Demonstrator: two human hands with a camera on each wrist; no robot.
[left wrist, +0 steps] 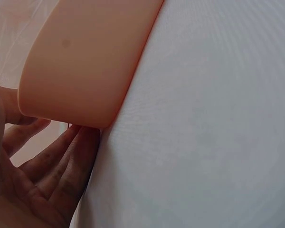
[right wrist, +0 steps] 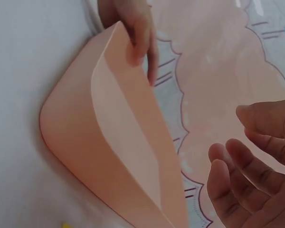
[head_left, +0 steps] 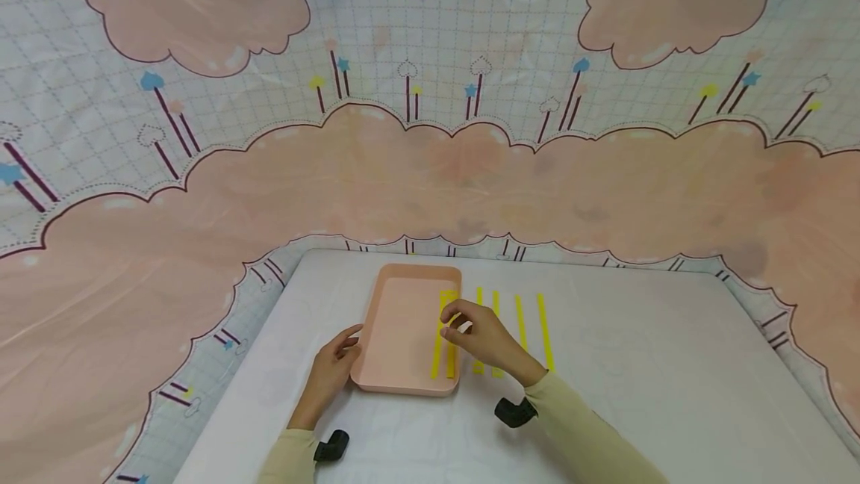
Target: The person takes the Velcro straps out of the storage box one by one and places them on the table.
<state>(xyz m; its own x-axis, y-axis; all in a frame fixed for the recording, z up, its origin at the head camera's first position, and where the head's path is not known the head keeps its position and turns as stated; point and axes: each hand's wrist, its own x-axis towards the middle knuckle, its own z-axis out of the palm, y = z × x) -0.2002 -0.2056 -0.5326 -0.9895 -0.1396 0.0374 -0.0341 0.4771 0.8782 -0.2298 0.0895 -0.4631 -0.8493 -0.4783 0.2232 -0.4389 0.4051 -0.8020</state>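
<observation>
Below and leftward of my right hand (head_left: 487, 334) lay the pink tray (head_left: 401, 320), on a white table (head_left: 638, 349). Two yellow strips (head_left: 436, 353) showed over the tray's right side, just beside and below those fingertips, and four more strips (head_left: 546, 334) lined up to the right of the tray, partly hidden by that hand and forearm. Farther ahead of my fingers hung a patterned cloth (head_left: 430, 185); behind them, a black device (head_left: 515, 412) sat at the right wrist and another black device (head_left: 332, 447) at the left. My right forearm slanted in from the lower right, its fingers bent loosely, thumb parted from them, holding nothing visible. My left hand (head_left: 331, 364) reached up to the tray's left edge, pinching its wall between thumb and fingers.
</observation>
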